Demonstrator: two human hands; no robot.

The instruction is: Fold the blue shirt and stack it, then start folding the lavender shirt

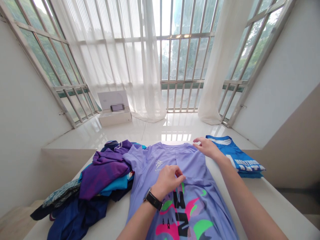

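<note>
A lavender T-shirt lies spread in front of me, with a small emblem on the chest and a pink, green and black print below. Its right side is folded inward over the chest. My left hand, with a black watch on the wrist, pinches the folded-over fabric near the middle of the shirt. My right hand is at the shirt's upper right shoulder, fingers stretched out and apart from the thumb, with nothing visible between them.
A heap of crumpled clothes, purple, navy and light blue, lies left on the white table. Folded blue shirts are stacked at the right. Behind, an open white box stands on the sill, below sheer curtains and a barred window.
</note>
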